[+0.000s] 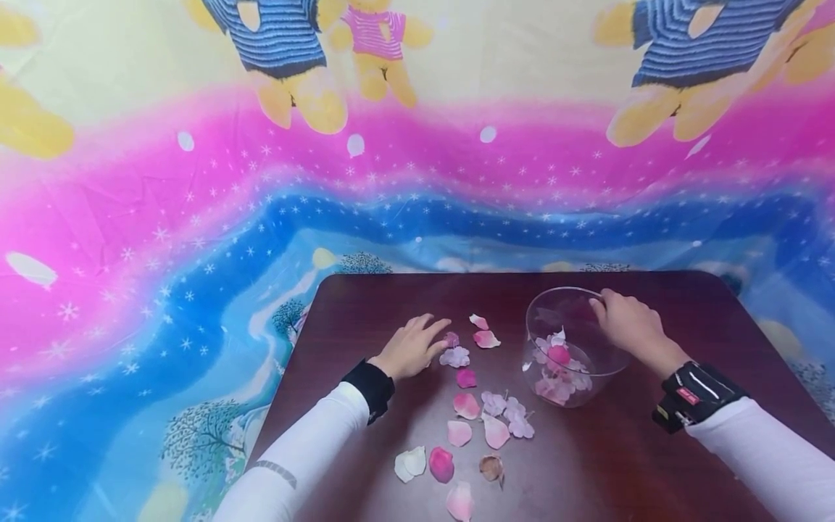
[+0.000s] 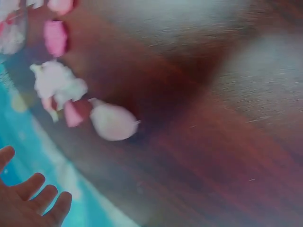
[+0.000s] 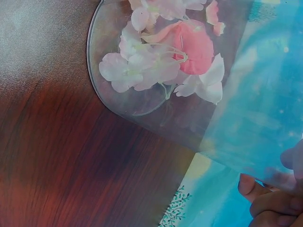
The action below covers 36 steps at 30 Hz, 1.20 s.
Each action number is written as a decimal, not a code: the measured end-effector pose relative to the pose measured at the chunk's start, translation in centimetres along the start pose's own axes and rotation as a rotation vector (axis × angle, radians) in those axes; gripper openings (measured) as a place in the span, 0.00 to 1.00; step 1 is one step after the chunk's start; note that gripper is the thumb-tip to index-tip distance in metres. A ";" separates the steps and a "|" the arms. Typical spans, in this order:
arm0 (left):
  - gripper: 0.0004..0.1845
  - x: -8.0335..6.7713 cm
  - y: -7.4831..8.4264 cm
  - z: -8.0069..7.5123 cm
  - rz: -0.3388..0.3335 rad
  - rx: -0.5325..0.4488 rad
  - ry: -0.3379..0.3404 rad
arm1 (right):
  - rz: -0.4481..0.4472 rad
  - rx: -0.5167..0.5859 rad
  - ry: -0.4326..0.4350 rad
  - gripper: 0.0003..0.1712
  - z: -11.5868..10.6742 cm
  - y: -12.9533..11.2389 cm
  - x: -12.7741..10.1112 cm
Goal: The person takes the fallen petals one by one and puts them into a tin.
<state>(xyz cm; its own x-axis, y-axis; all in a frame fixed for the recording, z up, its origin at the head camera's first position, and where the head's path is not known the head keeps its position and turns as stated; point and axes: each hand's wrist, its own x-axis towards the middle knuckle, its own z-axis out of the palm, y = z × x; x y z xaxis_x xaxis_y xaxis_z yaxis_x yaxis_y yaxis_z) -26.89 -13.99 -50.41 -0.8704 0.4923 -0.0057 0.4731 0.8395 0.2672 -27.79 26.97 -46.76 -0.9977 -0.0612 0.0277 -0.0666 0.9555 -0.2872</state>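
Note:
A clear plastic or glass container (image 1: 531, 319) stands tilted at the right of the table, its open mouth up. My right hand (image 1: 631, 326) pinches its rim, thumb on one side and fingers on the other, also visible in the right wrist view (image 3: 274, 203). Inside lie pale pink blossoms (image 3: 128, 66) and a deep pink petal (image 3: 194, 47). My left hand (image 1: 411, 348) reaches over the table with fingers spread, close to a small purplish petal (image 1: 451, 338) and a pale lilac blossom (image 1: 455, 356). Whether a fingertip touches the petal I cannot tell.
Loose petals run down the table's middle: pink petals (image 1: 466, 406), magenta petals (image 1: 441, 464), white petals (image 1: 410, 463), a brownish petal (image 1: 491, 467) and lilac blossoms (image 1: 515, 417). The dark wooden table (image 1: 365, 304) ends before a patterned cloth backdrop (image 1: 417, 159).

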 end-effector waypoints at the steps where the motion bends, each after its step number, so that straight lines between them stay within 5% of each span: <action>1: 0.27 -0.1 -0.1 0.3 0.000 0.013 -0.012 | -0.001 0.000 -0.002 0.22 0.0 0.0 0.0; 12: 0.30 -0.3 1.4 3.7 0.084 0.124 -0.104 | -0.008 0.003 0.003 0.22 -0.1 -0.1 -0.1; 26: 0.17 0.2 2.3 6.5 0.172 0.242 -0.030 | 0.003 0.004 -0.002 0.23 0.2 0.0 -0.1; 36: 0.12 0.0 2.5 6.9 0.161 0.280 -0.013 | 0.006 0.002 0.001 0.22 0.0 0.0 0.0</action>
<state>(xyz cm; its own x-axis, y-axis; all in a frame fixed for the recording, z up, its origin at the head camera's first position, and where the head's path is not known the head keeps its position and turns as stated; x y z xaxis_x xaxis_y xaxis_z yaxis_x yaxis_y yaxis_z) -24.81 -10.33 -56.41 -0.7803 0.6254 0.0019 0.6254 0.7803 -0.0094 -27.76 26.93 -46.75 -0.9981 -0.0556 0.0267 -0.0610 0.9553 -0.2892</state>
